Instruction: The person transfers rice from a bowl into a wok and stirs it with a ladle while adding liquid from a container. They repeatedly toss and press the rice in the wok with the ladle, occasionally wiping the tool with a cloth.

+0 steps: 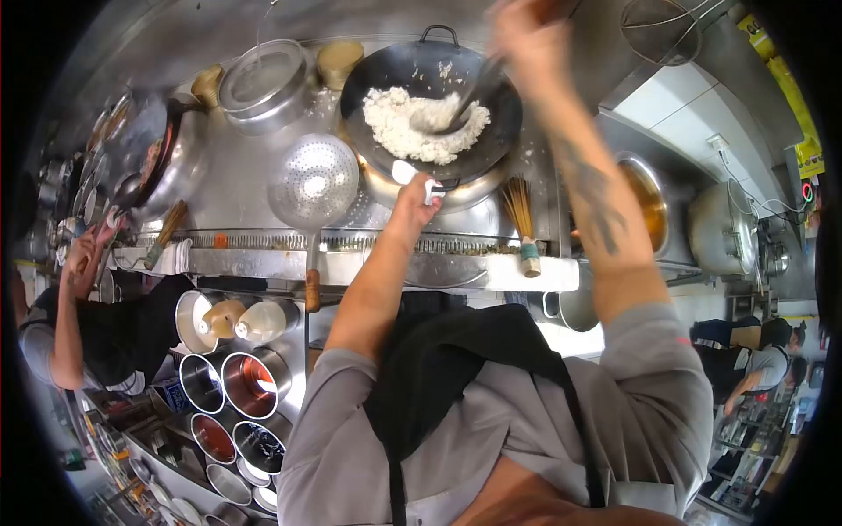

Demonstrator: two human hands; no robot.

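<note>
A black wok (373, 74) sits on the stove, with white rice (390, 123) spread over its bottom. My left hand (416, 198) is closed round the wok's near handle with a folded white cloth (404, 172) between. Raised at the upper right of the wok, my right hand (531, 48) grips the long handle of a ladle (456, 120), though motion smears the fingers. The ladle's bowl rests in the rice and holds some of it. To the left of the wok lies a perforated strainer (314, 180) with a wooden handle.
A bamboo brush (524, 228) lies right of my left hand. Lidded metal pot (263, 79) stands back left. Several sauce containers (235, 386) sit below on the left. At far left a co-worker's hands (88, 245) hold another wok (158, 158). Other people (754, 359) stand far right.
</note>
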